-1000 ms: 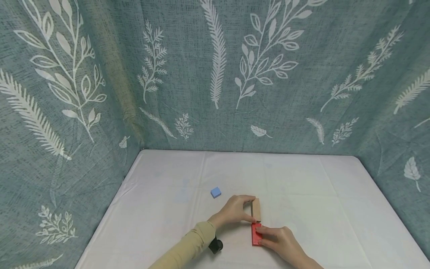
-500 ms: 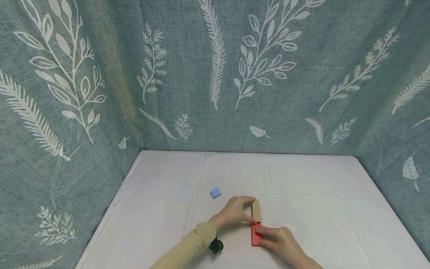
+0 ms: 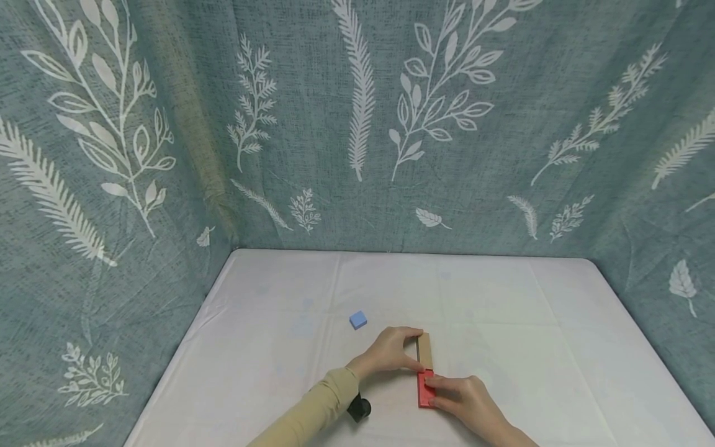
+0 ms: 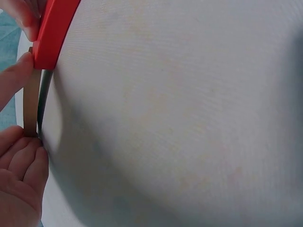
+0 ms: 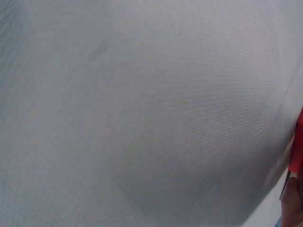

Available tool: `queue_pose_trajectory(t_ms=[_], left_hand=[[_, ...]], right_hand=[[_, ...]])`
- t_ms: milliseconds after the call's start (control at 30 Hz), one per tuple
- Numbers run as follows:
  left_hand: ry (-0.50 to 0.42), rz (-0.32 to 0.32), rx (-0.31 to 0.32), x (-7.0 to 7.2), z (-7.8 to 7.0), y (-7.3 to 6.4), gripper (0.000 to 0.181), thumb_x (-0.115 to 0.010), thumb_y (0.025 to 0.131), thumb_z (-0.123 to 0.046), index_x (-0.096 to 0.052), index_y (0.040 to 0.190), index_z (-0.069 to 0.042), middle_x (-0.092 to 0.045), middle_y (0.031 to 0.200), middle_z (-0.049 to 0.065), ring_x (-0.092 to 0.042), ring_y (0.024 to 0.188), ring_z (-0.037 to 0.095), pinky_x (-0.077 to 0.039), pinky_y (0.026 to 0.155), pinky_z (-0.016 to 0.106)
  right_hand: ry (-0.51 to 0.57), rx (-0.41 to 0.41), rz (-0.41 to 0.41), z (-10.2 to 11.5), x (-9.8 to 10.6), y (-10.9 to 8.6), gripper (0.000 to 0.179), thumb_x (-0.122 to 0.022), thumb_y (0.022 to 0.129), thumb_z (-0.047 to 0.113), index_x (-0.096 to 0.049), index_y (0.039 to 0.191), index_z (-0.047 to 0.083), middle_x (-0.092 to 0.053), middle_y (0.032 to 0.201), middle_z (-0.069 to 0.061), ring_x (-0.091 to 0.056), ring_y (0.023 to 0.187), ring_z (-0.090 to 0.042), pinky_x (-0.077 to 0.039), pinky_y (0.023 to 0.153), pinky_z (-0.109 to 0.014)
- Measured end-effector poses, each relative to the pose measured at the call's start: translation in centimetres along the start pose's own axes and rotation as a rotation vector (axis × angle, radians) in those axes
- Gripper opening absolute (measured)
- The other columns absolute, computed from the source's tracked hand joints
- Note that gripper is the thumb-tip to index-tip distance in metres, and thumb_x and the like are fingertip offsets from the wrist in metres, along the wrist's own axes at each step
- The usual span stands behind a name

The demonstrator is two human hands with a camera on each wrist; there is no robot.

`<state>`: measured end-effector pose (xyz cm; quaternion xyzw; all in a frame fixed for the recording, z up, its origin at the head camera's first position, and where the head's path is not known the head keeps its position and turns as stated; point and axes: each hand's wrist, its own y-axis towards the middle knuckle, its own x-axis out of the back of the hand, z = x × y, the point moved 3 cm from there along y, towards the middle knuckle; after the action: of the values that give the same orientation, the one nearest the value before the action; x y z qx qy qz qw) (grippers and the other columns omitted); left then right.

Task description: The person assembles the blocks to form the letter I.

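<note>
My left hand (image 3: 389, 351) holds a slim tan block (image 3: 424, 351) by its two ends, thumb at the near end and fingertips at the far end. In the left wrist view, a dark strip (image 4: 44, 94) runs along the side of the tan block (image 4: 31, 104). A red rectangular block (image 3: 426, 390) lies end to end with the tan one, nearer me. My right hand (image 3: 472, 406) grips this red block from the right side, thumb and fingers partly over it. Only part of the red block (image 5: 297, 149) shows at the edge of the right wrist view.
A small blue block (image 3: 358, 320) lies on the white tablecloth (image 3: 503, 323), beyond the left hand. Under the left forearm shows a black object with a round knob (image 3: 360, 408), probably the wrist camera. A green leaf-patterned curtain (image 3: 313, 124) surrounds the table's back and sides.
The tan block has shifted slightly toward the red block and looks narrower from above, as if turned a little. Both hands keep their holds and have barely moved.
</note>
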<state>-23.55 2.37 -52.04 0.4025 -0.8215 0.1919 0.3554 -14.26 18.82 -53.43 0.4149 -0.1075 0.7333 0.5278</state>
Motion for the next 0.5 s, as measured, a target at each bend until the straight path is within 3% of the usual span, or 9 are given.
queue_pose_trajectory(t_ms=[500], left_hand=[[0.013, 0.049, 0.016, 0.05, -0.08, 0.01, 0.069, -0.084, 0.07, -0.025, -0.056, 0.13, -0.004, -0.059, 0.132, 0.007, -0.052, 0.127, 0.022, -0.042, 0.108, 0.028]], right_hand=[[-0.007, -0.002, -0.011, -0.3, -0.12, -0.06, 0.029, -0.076, 0.078, 0.023, -0.074, 0.103, 0.01, -0.074, 0.102, -0.004, -0.069, 0.097, -0.019, -0.059, 0.078, -0.025]])
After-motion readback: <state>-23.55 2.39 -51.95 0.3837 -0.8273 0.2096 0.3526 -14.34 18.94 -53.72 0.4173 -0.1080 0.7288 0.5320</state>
